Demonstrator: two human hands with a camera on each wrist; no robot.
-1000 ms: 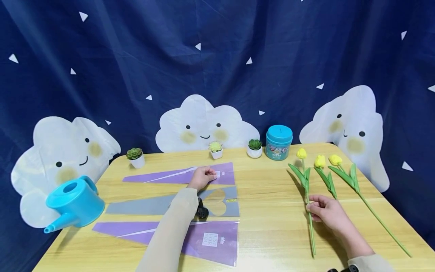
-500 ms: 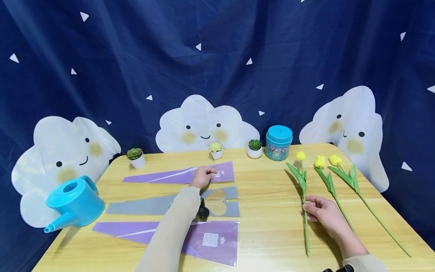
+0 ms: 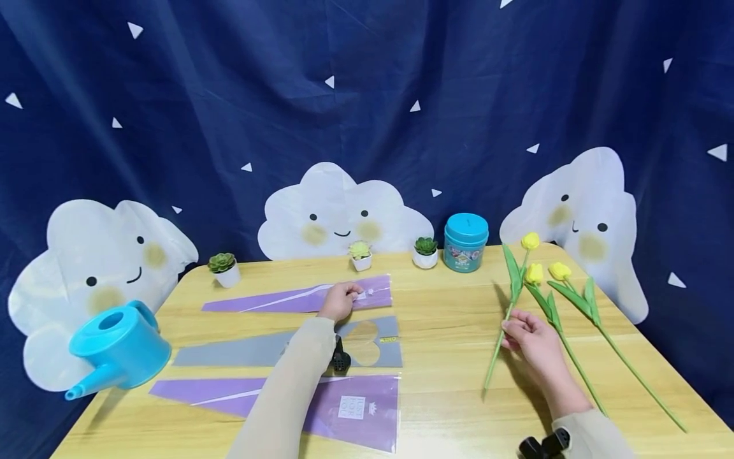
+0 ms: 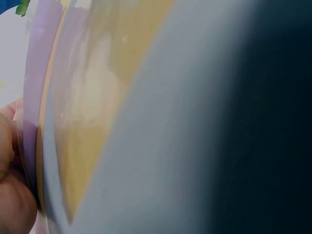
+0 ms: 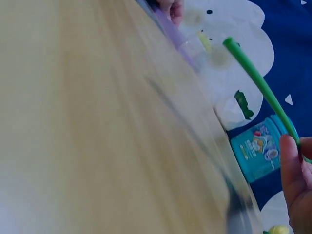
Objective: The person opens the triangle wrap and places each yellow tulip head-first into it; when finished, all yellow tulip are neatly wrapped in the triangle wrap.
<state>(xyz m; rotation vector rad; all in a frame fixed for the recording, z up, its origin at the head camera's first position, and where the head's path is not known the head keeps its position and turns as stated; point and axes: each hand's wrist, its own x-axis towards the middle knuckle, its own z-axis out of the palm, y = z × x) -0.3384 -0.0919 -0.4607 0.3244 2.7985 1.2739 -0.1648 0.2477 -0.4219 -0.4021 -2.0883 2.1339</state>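
Observation:
My right hand (image 3: 533,336) pinches the green stem of a yellow tulip (image 3: 510,312) between thumb and fingers. The tulip is tilted, its bloom up and to the right; in the right wrist view the lower end of the stem (image 5: 251,70) hangs over the table. At the farthest purple flower sleeve (image 3: 298,298), my left hand (image 3: 338,301) has thumb and fingers curled at the film near its printed wide end; the left wrist view shows the fingers (image 4: 12,161) at the film's edge. Nearer lie a grey sleeve (image 3: 229,349) with a heart-shaped window and another purple sleeve (image 3: 321,408).
Two more tulips (image 3: 564,344) (image 3: 631,368) lie at the right. Along the back stand small potted succulents (image 3: 228,275) (image 3: 361,261) (image 3: 425,258) and a turquoise lidded canister (image 3: 466,245). A blue watering can (image 3: 126,350) is at the left edge of the wooden table (image 3: 447,357).
My right hand has moved left and a little farther back with the tulip, whose lower end has swung left and its bloom right. The left hand stays at the far sleeve.

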